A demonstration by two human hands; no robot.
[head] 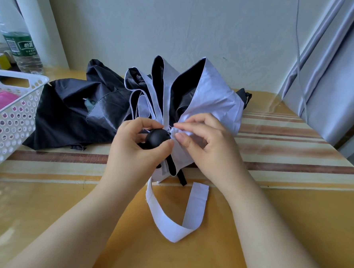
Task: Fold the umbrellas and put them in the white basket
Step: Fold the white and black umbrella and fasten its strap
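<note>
Pale lilac umbrella [213,107] with black lining and black handle [158,139]; black umbrella [76,111] behind; white perforated basket [11,119] holding pink; tablecloth [284,161] yellow with brown-and-cream stripes.

A clear plastic water bottle [21,47] with a green label stands upright at ten o'clock on the bench [43,198], which wears a yellow cloth with brown and cream stripes. Pale grey curtains [331,70] hang at two o'clock, a thin cord [299,58] dangling before them. A plain pale wall [168,25] closes off twelve o'clock.
</note>
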